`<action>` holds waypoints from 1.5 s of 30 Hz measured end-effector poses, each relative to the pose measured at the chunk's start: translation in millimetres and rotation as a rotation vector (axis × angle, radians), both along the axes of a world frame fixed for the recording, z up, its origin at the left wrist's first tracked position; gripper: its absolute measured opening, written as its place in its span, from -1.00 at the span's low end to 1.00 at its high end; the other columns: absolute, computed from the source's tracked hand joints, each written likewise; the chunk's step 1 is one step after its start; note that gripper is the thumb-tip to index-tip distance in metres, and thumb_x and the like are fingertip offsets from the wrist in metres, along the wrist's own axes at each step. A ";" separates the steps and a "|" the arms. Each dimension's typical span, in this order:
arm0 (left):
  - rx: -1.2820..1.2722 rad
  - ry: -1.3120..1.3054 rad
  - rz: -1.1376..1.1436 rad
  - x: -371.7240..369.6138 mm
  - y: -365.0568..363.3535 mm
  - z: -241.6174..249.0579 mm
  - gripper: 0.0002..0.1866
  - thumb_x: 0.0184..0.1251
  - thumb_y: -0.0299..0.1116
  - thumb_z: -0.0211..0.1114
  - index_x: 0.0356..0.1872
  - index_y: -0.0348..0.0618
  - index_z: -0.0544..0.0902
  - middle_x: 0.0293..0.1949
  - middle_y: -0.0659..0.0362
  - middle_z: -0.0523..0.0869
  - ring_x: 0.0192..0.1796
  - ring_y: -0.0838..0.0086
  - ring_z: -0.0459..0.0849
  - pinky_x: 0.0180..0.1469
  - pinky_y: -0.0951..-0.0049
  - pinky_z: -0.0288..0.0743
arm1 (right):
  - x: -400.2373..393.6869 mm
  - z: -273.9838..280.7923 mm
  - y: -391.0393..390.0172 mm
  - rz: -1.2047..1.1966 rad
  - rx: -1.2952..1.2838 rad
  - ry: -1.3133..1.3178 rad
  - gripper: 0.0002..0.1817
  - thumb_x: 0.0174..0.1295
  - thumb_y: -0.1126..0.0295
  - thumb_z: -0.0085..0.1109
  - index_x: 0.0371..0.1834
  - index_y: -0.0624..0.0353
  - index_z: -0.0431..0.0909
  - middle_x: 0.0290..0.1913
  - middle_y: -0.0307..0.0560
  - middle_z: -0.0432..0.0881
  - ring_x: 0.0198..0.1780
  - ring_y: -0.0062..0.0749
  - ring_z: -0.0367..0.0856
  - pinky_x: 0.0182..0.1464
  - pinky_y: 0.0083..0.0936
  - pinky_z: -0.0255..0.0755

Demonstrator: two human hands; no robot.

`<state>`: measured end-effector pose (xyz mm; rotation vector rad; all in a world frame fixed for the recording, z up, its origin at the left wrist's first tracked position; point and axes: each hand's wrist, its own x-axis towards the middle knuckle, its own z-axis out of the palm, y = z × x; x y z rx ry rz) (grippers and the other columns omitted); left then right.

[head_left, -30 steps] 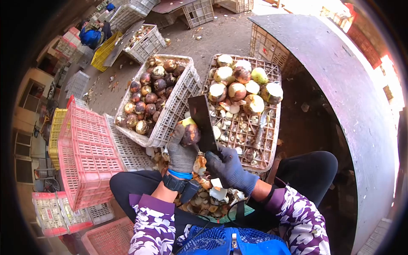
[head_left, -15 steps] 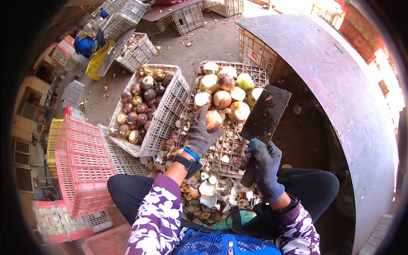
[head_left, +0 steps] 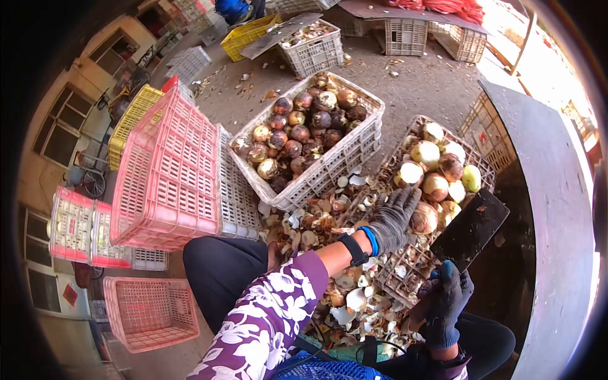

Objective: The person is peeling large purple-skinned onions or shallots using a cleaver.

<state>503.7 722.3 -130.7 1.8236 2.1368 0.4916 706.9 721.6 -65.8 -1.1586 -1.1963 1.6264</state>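
My left hand (head_left: 391, 220), in a grey glove, lies with its fingers stretched out beside the nearest onion (head_left: 424, 218). Several trimmed onions (head_left: 436, 187) sit past it on an upturned plastic crate (head_left: 396, 282). In my right hand (head_left: 447, 304), also gloved, is a cleaver (head_left: 472, 229) with a broad dark blade tilted up to the right. The blade overlaps the crate's right edge in this view. Cut skins and onion scraps (head_left: 345, 304) cover the crate top and the ground between my legs.
A white crate (head_left: 304, 190) full of untrimmed onions stands ahead on the left. Stacked pink crates (head_left: 168, 171) rise beside my left knee, with another pink crate (head_left: 152, 313) below them. A large board (head_left: 557, 190) curves along my right. Farther back, a person (head_left: 233, 9) is partly visible.
The view has swung left, so the crates and onions now appear farther right. My left hand's fingers have straightened beside the onion. The cleaver stays in my right hand.
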 end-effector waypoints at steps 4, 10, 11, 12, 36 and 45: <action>0.193 -0.057 0.015 -63.8 -12.7 3.3 -0.05 0.11 -0.08 0.34 0.44 -0.27 0.05 0.37 -0.25 0.18 0.41 -0.06 0.17 0.46 0.12 -0.02 | -28.6 2.2 -6.8 0.009 -0.113 -0.076 -0.80 0.26 0.31 0.19 -0.41 0.23 0.56 -0.54 -0.25 0.58 -0.59 -0.64 0.48 -0.53 -0.67 0.31; 0.372 0.145 0.345 -262.2 -56.9 -8.6 -0.48 0.09 -0.35 0.29 0.14 -0.24 0.49 0.06 -0.06 0.58 0.10 0.01 0.53 0.23 0.17 0.35 | -45.0 -21.9 -9.0 0.078 -0.088 -0.215 -0.81 0.26 0.32 0.17 -0.32 0.24 0.56 -0.59 -0.27 0.50 -0.62 -0.64 0.43 -0.59 -0.65 0.31; 0.346 0.272 0.422 -304.0 -69.6 -20.5 -0.46 0.06 -0.35 0.28 0.15 -0.22 0.49 0.07 -0.07 0.57 0.12 0.01 0.51 0.25 0.17 0.33 | -49.1 -10.7 -9.5 0.120 -0.071 -0.279 -0.79 0.29 0.33 0.14 -0.29 0.29 0.60 -0.56 -0.29 0.53 -0.57 -0.66 0.44 -0.53 -0.65 0.31; 0.254 0.420 0.528 -344.8 -89.3 -42.8 -0.38 0.02 -0.35 0.28 0.21 -0.18 0.43 0.14 -0.05 0.51 0.21 0.04 0.43 0.28 0.14 0.30 | -52.7 -3.0 -9.9 0.159 -0.054 -0.342 -0.76 0.32 0.34 0.11 -0.27 0.34 0.64 -0.52 -0.31 0.57 -0.52 -0.68 0.45 -0.48 -0.64 0.31; 0.068 -0.498 0.268 -276.9 -94.6 8.7 -0.04 -0.26 -0.30 0.64 0.29 -0.19 0.33 0.21 0.12 0.45 0.27 0.40 0.38 0.33 0.38 0.24 | -36.5 17.0 -14.9 0.283 -0.349 -0.210 -0.77 0.26 0.27 0.19 -0.39 0.23 0.49 -0.59 -0.16 0.54 -0.66 -0.53 0.52 -0.63 -0.55 0.47; -0.105 -0.316 0.054 -65.7 -82.1 33.4 -0.07 -0.30 -0.23 0.64 0.22 -0.27 0.37 0.08 -0.02 0.54 0.17 0.27 0.50 0.25 0.32 0.35 | 0.1 -3.8 -25.1 0.546 -0.036 -0.266 -0.77 0.26 0.33 0.13 -0.27 0.32 0.55 -0.62 -0.08 0.58 -0.54 -0.50 0.61 -0.47 -0.48 0.47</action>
